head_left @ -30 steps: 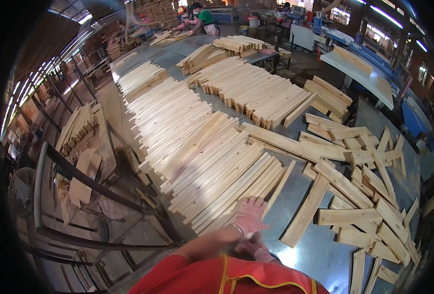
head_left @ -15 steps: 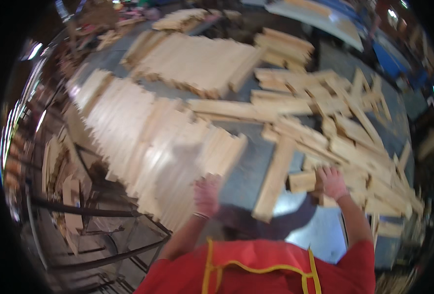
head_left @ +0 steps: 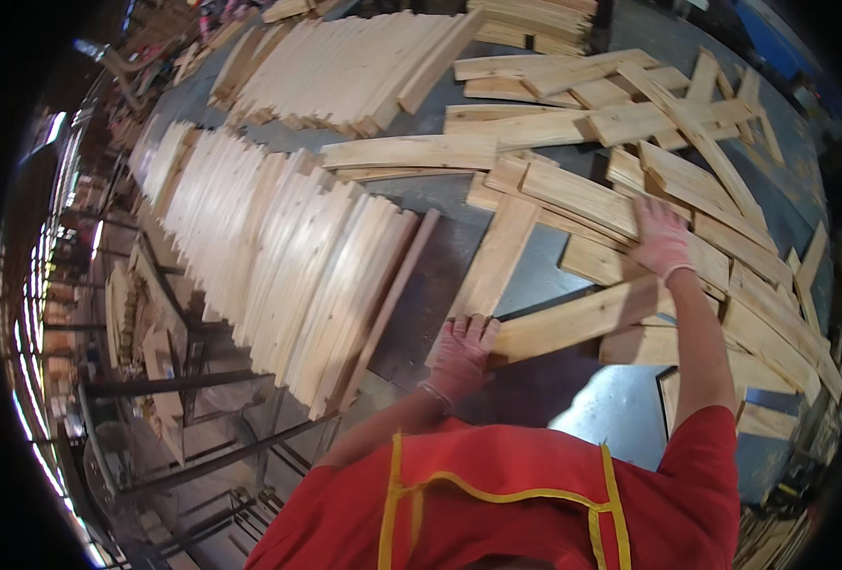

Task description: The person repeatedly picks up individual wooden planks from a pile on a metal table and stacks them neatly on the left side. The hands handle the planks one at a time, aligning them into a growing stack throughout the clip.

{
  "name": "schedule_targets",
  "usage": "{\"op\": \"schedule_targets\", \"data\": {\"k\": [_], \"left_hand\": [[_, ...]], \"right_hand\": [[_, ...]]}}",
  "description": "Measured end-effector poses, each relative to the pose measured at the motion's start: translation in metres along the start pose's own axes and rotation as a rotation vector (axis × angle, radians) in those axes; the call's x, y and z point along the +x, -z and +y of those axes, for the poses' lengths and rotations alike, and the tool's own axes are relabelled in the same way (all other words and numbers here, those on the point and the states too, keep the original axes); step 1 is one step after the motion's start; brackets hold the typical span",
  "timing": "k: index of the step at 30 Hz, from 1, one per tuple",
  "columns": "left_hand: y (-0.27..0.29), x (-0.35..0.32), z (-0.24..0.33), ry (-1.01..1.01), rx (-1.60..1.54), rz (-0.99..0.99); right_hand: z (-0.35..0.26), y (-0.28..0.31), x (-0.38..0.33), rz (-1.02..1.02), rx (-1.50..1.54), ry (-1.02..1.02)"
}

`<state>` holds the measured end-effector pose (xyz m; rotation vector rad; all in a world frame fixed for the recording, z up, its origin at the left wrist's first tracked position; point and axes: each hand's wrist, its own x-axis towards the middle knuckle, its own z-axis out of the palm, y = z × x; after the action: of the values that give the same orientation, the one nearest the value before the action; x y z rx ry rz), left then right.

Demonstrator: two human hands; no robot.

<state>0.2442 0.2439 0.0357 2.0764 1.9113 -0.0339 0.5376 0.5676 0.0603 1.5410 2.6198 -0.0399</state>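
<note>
My left hand [head_left: 464,359], in a pale pink glove, is closed around the near left end of a light wooden board [head_left: 573,318]. That board slants up to the right, its far end near my right forearm. The lower end of another board [head_left: 499,258] lies right by the left fingertips. My right hand [head_left: 661,236], gloved too, rests with its fingers stretched out over boards in a loose pile [head_left: 716,256]. To the left of my hands, a long row of boards stands on edge, packed side by side [head_left: 288,256]; its rightmost board [head_left: 392,304] leans slightly apart.
A second row of boards [head_left: 345,71] sits farther back on the grey metal table [head_left: 421,328]. Behind it is a neat stack [head_left: 535,24]. Dark metal rails [head_left: 183,383] and wood pieces are beyond the table's left edge.
My left hand has moved right, from beside the packed row onto a board's end. My right hand has reached farther over the pile. A board now slants between them, and the view has shifted.
</note>
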Motion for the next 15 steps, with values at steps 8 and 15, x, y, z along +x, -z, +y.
{"op": "schedule_targets", "data": {"k": [8, 15], "left_hand": [[0.038, -0.067, -0.037, 0.213, -0.233, -0.064], [-0.024, -0.199, -0.077, 0.704, -1.497, 0.039]], "right_hand": [[-0.048, 0.063, -0.031, -0.214, 0.341, 0.019], [-0.134, 0.011, -0.123, -0.215, 1.421, -0.175]]}}
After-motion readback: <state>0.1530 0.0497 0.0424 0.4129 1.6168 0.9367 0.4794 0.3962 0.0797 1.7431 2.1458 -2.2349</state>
